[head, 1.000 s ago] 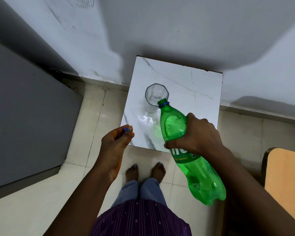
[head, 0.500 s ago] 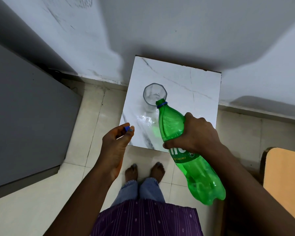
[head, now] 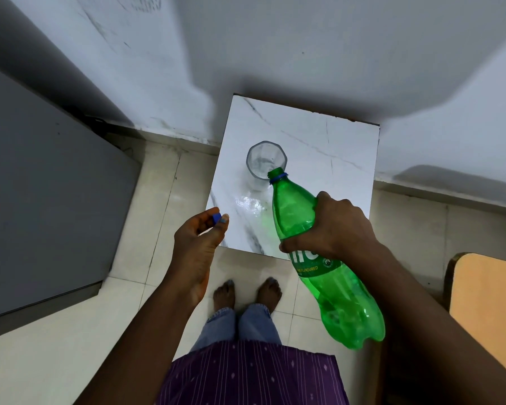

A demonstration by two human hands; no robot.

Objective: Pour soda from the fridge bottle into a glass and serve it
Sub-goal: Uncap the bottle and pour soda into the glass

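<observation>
1. Since the earlier frame, bottle [head: 310, 247] has tipped slightly further; its mouth now sits at the glass [head: 265, 163] rim, near-right side.
2. Right hand [head: 330, 226] wraps the bottle's upper body. Long axis runs near-right to far-left, neck pointing at the glass.
3. Left hand [head: 200, 232] pinches the blue cap [head: 216, 218], left of the surface [head: 319, 159].
4. Glass stands upright on the surface; it looks nearly empty.

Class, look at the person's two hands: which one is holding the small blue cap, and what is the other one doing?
The left hand pinches the blue cap at its fingertips. The right hand instead grips the tilted green bottle, its mouth at the glass.
</observation>
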